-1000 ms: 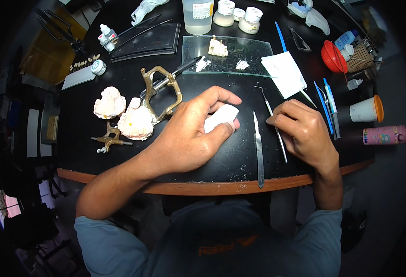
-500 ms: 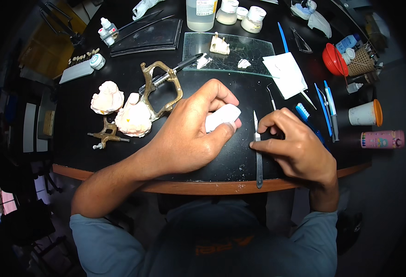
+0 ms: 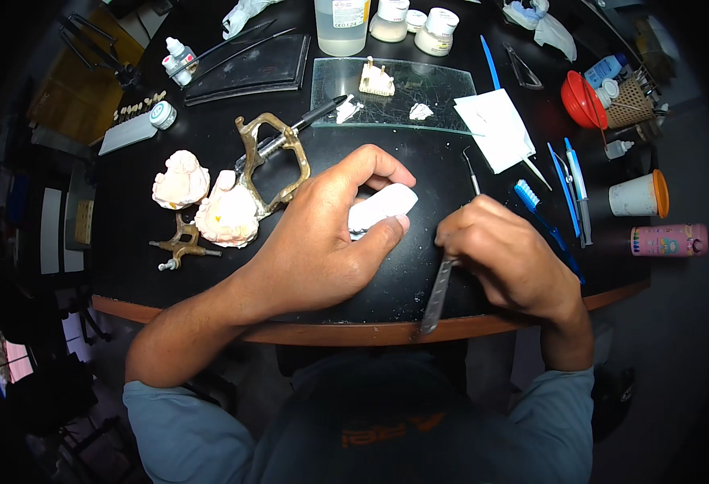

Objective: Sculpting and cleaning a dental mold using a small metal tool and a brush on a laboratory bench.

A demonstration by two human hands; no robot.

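My left hand is closed round a smooth white block, its thumb along the near side and the index finger arched over the far side. To the right, my right hand pinches a scalpel. The scalpel's metal handle points back toward the table edge, slightly blurred, and its blade end is hidden by the fingers. A thin hooked probe lies just beyond the right hand. Beside that hand rests a blue toothbrush.
Left of my left forearm are two pale dental casts and a brass articulator frame. A scratched glass plate bears a small tooth model. White paper, a white cup and a pink can stand or lie rightward.
My right hand has taken hold of the scalpel, which lay on the table, and its handle end has swung left. The left hand keeps the white block, shifted slightly left in view.
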